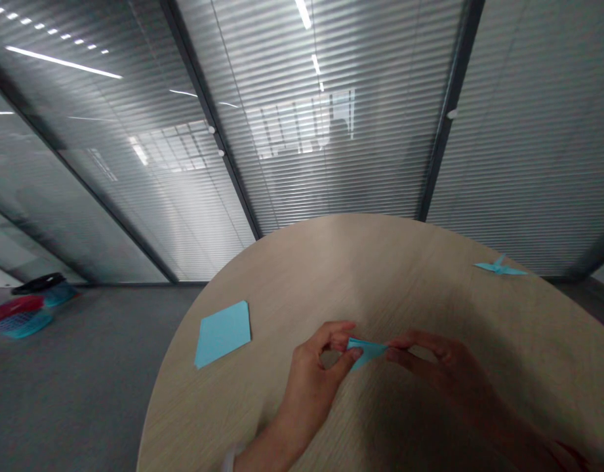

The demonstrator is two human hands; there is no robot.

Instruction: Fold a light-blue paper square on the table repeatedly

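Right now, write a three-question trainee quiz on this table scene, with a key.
1. True or false: both hands pinch the small folded blue paper.
2. Which lies nearer the left hand: A, the flat blue sheet, or B, the folded paper crane?
3. What do the sheet and crane rest on?

Key: 1 true; 2 A; 3 the round wooden table. The right hand grips the paper's other end.
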